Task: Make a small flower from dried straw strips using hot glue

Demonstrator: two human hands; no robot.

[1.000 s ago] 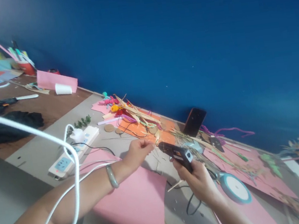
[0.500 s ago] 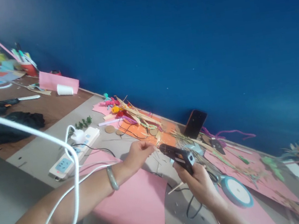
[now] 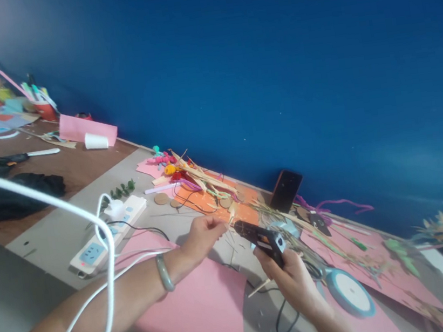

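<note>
My right hand (image 3: 290, 274) is wrapped round the grip of a black glue gun (image 3: 261, 238), whose nozzle points left. Just left of that nozzle, my left hand (image 3: 204, 237) pinches with thumb and forefinger a small pale straw-like piece (image 3: 232, 213); its exact shape is hard to make out. Nozzle and piece are very close, and I cannot tell whether they touch. A jade-coloured bangle (image 3: 164, 273) circles my left wrist. Pink paper (image 3: 199, 305) lies under my left forearm, and orange paper (image 3: 196, 196) is spread beyond the hands.
A white power strip (image 3: 108, 236) with a plug lies left, and a thick white cable (image 3: 46, 195) crosses in front. A phone (image 3: 285, 190) leans on the blue wall. A roll of tape (image 3: 350, 291) is at right. Dried stems (image 3: 202, 174), a paper cup (image 3: 96, 141) and black cloth (image 3: 21, 195) lie around.
The view has shifted slightly, so the table things sit a little lower and to the left. Both hands keep their hold and stay close together.
</note>
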